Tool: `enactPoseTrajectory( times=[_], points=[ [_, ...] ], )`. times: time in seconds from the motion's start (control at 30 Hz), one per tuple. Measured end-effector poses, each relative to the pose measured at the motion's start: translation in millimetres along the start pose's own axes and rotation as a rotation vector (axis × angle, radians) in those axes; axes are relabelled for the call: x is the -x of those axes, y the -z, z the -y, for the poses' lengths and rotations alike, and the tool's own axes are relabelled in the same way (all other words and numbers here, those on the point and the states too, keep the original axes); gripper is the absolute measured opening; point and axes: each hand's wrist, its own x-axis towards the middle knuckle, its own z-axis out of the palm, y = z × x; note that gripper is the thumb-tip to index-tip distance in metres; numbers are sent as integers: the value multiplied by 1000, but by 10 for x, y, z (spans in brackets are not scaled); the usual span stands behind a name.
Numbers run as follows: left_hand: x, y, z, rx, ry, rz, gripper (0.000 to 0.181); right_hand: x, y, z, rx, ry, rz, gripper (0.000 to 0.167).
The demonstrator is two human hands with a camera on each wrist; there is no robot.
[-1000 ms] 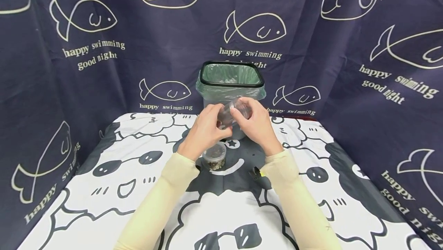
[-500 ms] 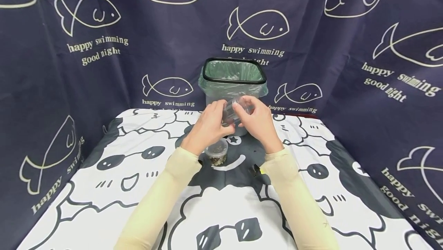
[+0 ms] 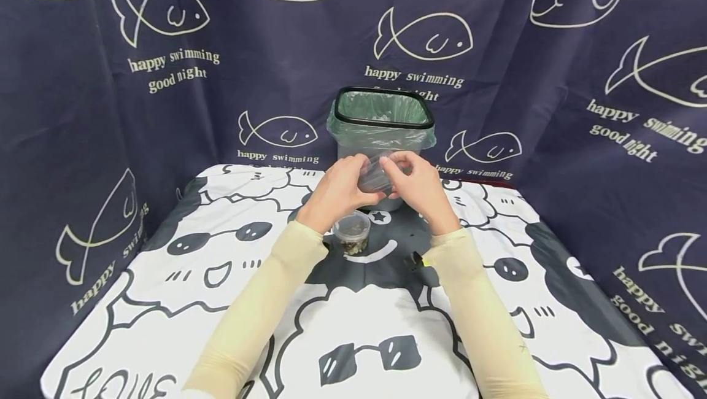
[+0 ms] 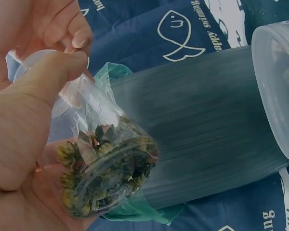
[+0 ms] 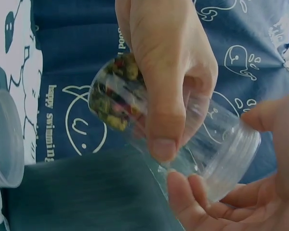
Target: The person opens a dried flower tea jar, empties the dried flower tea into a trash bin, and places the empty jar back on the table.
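Observation:
My left hand grips the body of a tilted clear jar, thumb across its side. Dried, flower-like pieces, green, yellow and reddish, lie in its bottom. The fingers of my right hand pinch the ridged top end; whether a lid is on it I cannot tell. Below the hands in the head view, a second clear jar stands upright on the cloth, brownish bits inside.
Behind the hands stands a grey bin with a black rim and a green bag liner. A small black and yellow item lies by the right cuff. Dark blue curtains surround the table's patterned cloth.
The head view has shifted, so the scene sits slightly higher and further right. Both hands stay on the jar in front of the bin, with small changes in its tilt and the finger positions.

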Motion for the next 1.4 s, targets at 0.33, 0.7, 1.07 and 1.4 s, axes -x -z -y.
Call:
enactPoseTrajectory(
  times=[0.33,0.7,1.07,1.4],
  points=[
    [24,4,26,30,-11,9,51,50,35,-67,13,-14,9,63],
    [-73,173,-25,24,-24,32,56,5,135,59,70,30,-8,59],
    [-17,77,-21,16,-9,55,56,4,100,-58,105,-5,20,63],
    [-26,89,46,-11,0,57,54,-54,27,-88,141,27,24,60]
  ],
)
